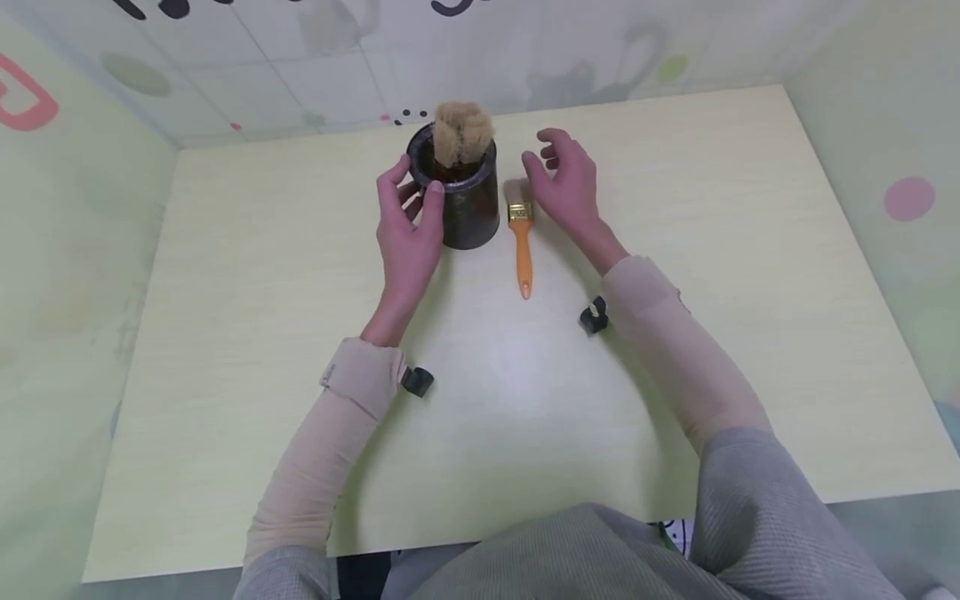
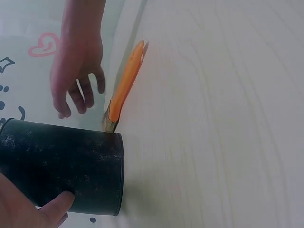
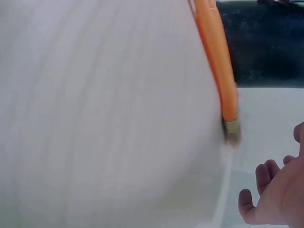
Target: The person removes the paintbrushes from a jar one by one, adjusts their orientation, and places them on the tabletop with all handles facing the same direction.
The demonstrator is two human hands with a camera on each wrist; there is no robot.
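Two hands work at a black cup (image 1: pixel 468 204) standing upright toward the far side of a pale wooden table (image 1: pixel 300 275). Left hand (image 1: pixel 408 229) grips the cup from its left side: thumb curled over the rim, fingers wrapped round the wall, one fingertip (image 2: pixel 59 202) pressed against the wall in the left wrist view. Right hand (image 1: pixel 566 179) hovers to the right of the cup with fingers spread and loosely bent, holding nothing and touching nothing visible.

Between the right hand and the cup lies a paintbrush (image 1: pixel 521 246), flat on the table just beside the cup's right wall, orange handle pointing toward the person, metal band and bristles at the far end. The right hand's fingers are above and just right of the bristle end, apart from it.

Inside the cup stand tan bristles (image 1: pixel 462 133), rising above the rim.

Nothing obstructs either hand. Beyond the cup, the patterned back wall (image 1: pixel 525 50) carries dark marks cut off at the edge; not legible. No label can be read on cup or paintbrush.
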